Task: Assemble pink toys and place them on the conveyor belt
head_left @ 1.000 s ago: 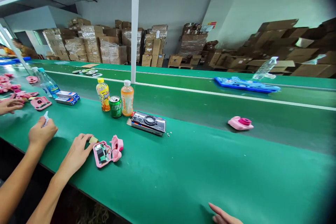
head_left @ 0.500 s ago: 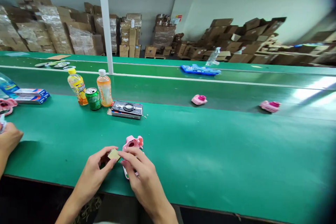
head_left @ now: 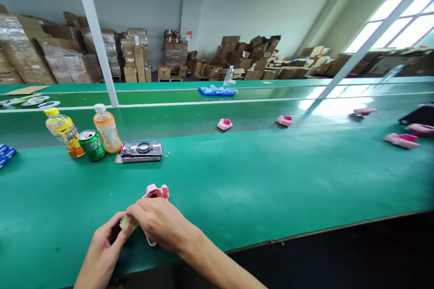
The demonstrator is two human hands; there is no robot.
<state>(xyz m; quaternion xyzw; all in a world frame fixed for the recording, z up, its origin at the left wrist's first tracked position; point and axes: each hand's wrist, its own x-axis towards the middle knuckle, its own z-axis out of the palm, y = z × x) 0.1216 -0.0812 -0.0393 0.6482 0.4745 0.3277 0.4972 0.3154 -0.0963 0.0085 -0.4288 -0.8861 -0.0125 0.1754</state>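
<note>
Between the thumb and fingers of my left hand (head_left: 103, 244) is a small pale-yellow, flat-sided piece (head_left: 125, 223); its exact kind cannot be made out. My right hand (head_left: 159, 223) reaches across from the right, its fingers bent together at the upper edge of that same piece, the fingertips partly hidden. Under and behind my right hand lies a pink plastic shell (head_left: 156, 191), hollow side up with a dark opening. The hand covers most of it, leaving its top end and a bit of its lower rim visible.
Beyond my hands stand a yellow-capped bottle (head_left: 66, 133), a green can (head_left: 91, 145) and a white-capped bottle (head_left: 107, 128). Beside them lies a flat box with a black phone-like panel (head_left: 141, 150). Several pink camera-shaped pieces (head_left: 224, 124) sit along the belt, near a blue tray (head_left: 218, 91).
The view has swung right, bringing more pink pieces and a window into sight; another person's hand at left has gone out. My right hand has turned further over the pink shell.
</note>
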